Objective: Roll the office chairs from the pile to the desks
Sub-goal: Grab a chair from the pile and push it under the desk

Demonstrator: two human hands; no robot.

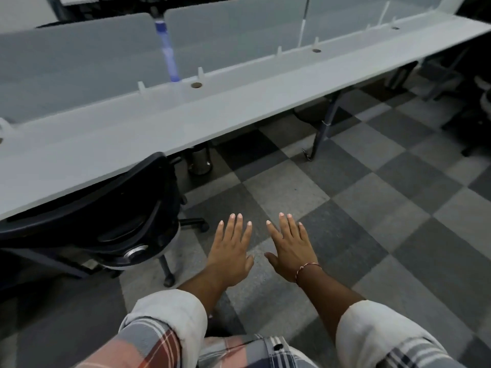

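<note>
A black office chair (111, 216) stands at the left, its back tucked against the long grey desk (239, 102). My left hand (231, 251) and my right hand (289, 248) hover side by side over the floor, to the right of the chair. Both are flat, palms down, fingers spread, holding nothing and touching nothing. More dark chairs (475, 107) stand blurred at the far right edge.
Grey partition panels (79, 57) run along the desk's back, with a blue bottle (167, 51) between two of them. Desk legs (321, 134) and a dark bin (200, 162) sit under the desk. Checkered grey carpet (358, 208) spreads to the right.
</note>
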